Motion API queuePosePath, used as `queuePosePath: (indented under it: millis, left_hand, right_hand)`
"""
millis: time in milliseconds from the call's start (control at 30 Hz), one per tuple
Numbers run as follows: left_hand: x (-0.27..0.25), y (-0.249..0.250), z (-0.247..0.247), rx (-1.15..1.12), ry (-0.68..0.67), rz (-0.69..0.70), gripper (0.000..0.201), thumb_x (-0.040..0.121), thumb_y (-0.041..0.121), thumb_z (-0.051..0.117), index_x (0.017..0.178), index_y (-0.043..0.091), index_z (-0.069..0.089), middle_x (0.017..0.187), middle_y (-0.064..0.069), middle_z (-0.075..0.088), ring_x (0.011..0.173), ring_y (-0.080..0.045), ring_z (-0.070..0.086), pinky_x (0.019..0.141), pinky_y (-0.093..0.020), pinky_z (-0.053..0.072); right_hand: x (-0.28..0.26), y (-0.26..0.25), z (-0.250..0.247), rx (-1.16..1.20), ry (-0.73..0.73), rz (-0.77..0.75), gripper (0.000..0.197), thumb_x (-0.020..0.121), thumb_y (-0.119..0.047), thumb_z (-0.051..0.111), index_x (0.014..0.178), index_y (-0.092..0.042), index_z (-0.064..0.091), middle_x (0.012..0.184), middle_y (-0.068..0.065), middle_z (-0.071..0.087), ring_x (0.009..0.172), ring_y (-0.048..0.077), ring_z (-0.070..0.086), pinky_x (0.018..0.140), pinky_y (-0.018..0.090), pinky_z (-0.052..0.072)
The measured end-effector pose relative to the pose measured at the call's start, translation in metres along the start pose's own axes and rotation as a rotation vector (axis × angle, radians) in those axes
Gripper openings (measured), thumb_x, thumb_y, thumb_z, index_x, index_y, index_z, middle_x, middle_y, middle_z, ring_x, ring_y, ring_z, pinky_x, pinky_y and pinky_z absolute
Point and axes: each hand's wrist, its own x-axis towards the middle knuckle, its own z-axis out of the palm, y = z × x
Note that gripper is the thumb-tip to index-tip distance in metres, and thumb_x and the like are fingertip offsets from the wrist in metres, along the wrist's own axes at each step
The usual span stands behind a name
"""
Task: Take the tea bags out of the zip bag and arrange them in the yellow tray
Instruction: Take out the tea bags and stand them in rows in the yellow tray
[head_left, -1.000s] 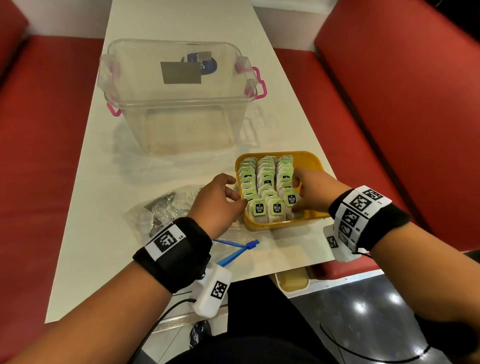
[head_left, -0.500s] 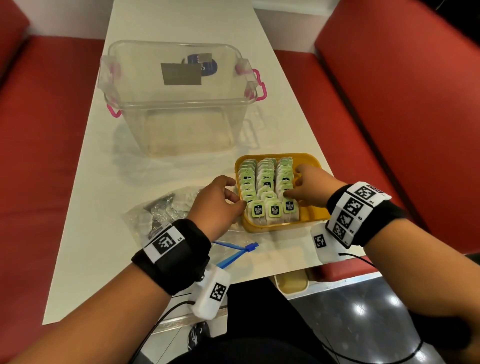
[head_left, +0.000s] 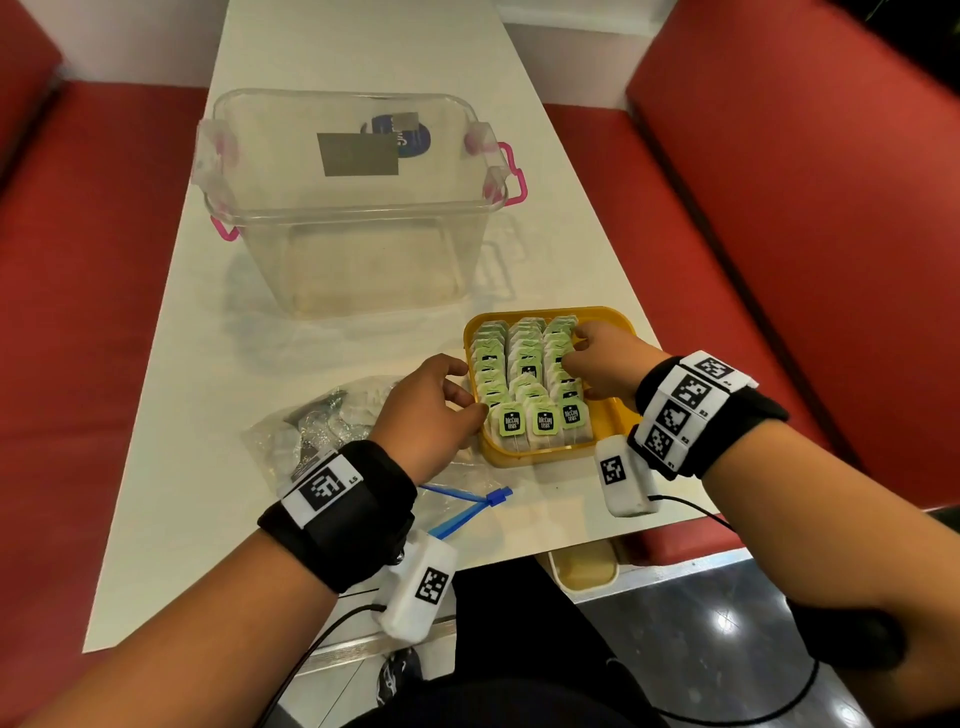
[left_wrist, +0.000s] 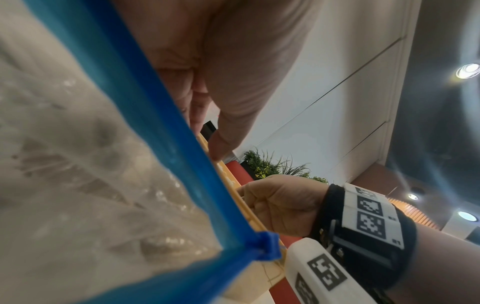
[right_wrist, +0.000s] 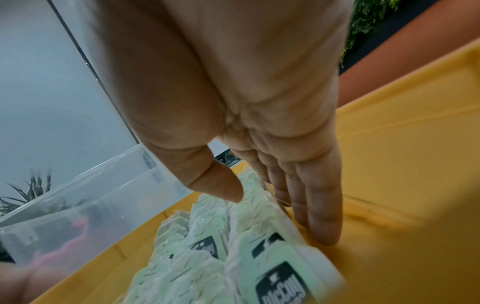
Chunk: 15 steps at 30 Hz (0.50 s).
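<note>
Papery tea bags (head_left: 530, 384) stand in three rows in the rectangular yellow tray (head_left: 610, 415) at the table's (head_left: 171, 415) right edge. Right hand (head_left: 605, 364) presses straight fingers (right_wrist: 322, 209) together beside the right row; left hand's (head_left: 426, 410) curled fingers touch the tray's left rim. Crinkled clear zip bag (head_left: 317, 421) lies left.

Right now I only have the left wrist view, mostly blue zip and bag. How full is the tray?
Observer: Three rows of tea bags fill its left side; the tray has a bare strip along the right.
Operator: What is the right hand doing in there?
Observer: The right hand has straight fingers pressed against the side of the right row, tips on the tray floor.
Operator: Any tea bags left in the zip bag?
Observer: The zip bag lies flat left of the tray, partly under the left hand. Something dark shows inside; I cannot tell what.
</note>
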Motion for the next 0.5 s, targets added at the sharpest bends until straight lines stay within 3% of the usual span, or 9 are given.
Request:
queuePosePath:
  millis: [100,333,500]
  left_hand:
    - [0.0001,0.0008,-0.0006,0.0,-0.002,-0.008,0.042,0.083,0.021,0.07,0.121,0.02,0.052,0.087,0.001,0.065,0.078,-0.023,0.068,0.077,-0.047,0.058]
    - [-0.001,0.0019,-0.0005,0.006,0.004,-0.005,0.041,0.083,0.02,0.07,0.12,0.019,0.052,0.086,0.002,0.065,0.075,-0.022,0.069,0.076,-0.046,0.058]
    - [-0.0027,0.0036,-0.0009,0.01,0.003,-0.006,0.042,0.084,0.02,0.069,0.122,0.018,0.052,0.087,0.001,0.064,0.075,-0.025,0.069,0.076,-0.046,0.058]
  right_hand:
    - [0.0003,0.0007,0.0006,0.01,-0.011,-0.01,0.047,0.089,-0.01,0.052,0.134,0.001,0.044,0.129,0.02,0.054,0.11,0.035,0.058,0.093,0.052,0.051]
    - [0.0023,0.0038,-0.0011,0.038,-0.009,-0.005,0.043,0.089,-0.007,0.05,0.129,0.006,0.044,0.133,0.026,0.05,0.116,0.042,0.054,0.093,0.059,0.048]
    - [0.0001,0.0043,-0.0032,0.088,-0.042,-0.001,0.046,0.09,-0.001,0.045,0.135,0.008,0.039,0.14,0.029,0.043,0.123,0.047,0.047,0.097,0.061,0.044]
